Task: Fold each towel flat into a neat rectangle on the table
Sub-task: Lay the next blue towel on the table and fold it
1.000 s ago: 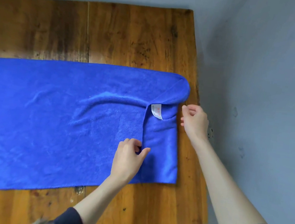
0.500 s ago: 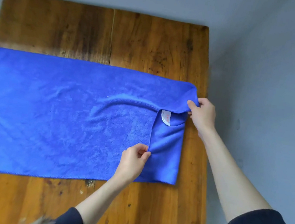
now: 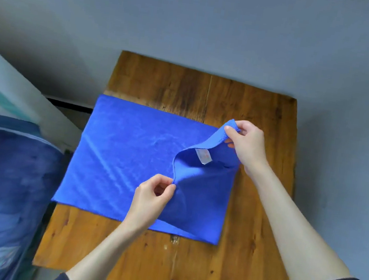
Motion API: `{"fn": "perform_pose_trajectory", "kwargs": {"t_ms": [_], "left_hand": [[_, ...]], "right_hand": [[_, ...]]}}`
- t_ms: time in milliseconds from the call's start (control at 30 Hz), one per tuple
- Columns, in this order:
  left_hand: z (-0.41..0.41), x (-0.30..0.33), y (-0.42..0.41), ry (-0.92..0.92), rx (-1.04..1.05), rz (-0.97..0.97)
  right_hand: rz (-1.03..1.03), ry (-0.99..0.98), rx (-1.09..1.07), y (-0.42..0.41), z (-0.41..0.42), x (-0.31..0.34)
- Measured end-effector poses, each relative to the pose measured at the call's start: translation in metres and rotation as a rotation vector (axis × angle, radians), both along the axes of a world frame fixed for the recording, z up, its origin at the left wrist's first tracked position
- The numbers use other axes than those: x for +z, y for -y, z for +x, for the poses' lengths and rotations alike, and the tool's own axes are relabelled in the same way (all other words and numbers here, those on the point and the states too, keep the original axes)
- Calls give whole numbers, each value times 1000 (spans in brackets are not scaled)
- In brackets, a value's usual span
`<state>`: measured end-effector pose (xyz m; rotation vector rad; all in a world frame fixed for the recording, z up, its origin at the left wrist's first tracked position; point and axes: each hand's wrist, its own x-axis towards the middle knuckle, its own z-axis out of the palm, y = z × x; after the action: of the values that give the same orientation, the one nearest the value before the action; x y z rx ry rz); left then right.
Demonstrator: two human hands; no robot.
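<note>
**A:** what step is this? Left hand (image 3: 150, 196) pinches the blue towel (image 3: 123, 162) edge at about 6 o'clock on the desk (image 3: 245, 255), fingers curled tight.

**B:** mid-fold imo. Right hand (image 3: 248, 144) grips the raised corner at 2 o'clock. Next, probably carry that flap toward 9 o'clock, matching edges.

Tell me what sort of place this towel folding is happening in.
Probably a bedroom or small living room at home: a worn wooden plank table stands against a plain grey painted wall, and dark blue patterned bedding, perhaps on a bed, lies beside it.
</note>
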<state>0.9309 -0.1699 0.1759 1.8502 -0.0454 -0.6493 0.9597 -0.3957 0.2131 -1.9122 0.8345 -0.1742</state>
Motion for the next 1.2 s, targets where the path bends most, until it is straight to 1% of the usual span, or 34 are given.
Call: {"fn": "perform_pose_trajectory", "kwargs": {"t_ms": [100, 233, 333, 433, 500, 600, 700, 800, 867, 933, 1000, 1067, 1133, 1200], "left_hand": [[22, 9, -47, 86, 93, 26], [48, 17, -102, 154, 247, 35], [65, 14, -133, 163, 349, 64], [81, 2, -157, 131, 387, 175], [90, -10, -168, 91, 329, 307], [94, -27, -176, 77, 203, 498], [85, -43, -174, 107, 82, 515], [72, -61, -163, 99, -116, 513], [64, -72, -154, 89, -227, 531], [57, -82, -146, 116, -354, 582], [52, -91, -139, 163, -504, 677], [47, -98, -131, 188, -602, 768], [44, -104, -124, 227, -610, 837], [41, -109, -119, 266, -549, 874]], "right_hand": [[18, 22, 63, -48, 33, 14], [69, 49, 153, -107, 76, 29], [95, 43, 216, -142, 104, 29], [150, 27, 260, -167, 122, 19], [172, -15, 284, -176, 128, 4], [59, -184, 315, -176, 123, -28], [-145, -360, 406, -164, 100, -62], [-397, -600, 660, -142, 68, -95], [-514, -738, 748, -128, 48, -112], [-597, -777, 775, -118, 33, -124], [-612, -786, 799, -112, 22, -134], [-625, -780, 820, -107, 13, -143], [-674, -721, 811, -102, 6, -152], [-685, -664, 774, -98, -2, -158]]}}
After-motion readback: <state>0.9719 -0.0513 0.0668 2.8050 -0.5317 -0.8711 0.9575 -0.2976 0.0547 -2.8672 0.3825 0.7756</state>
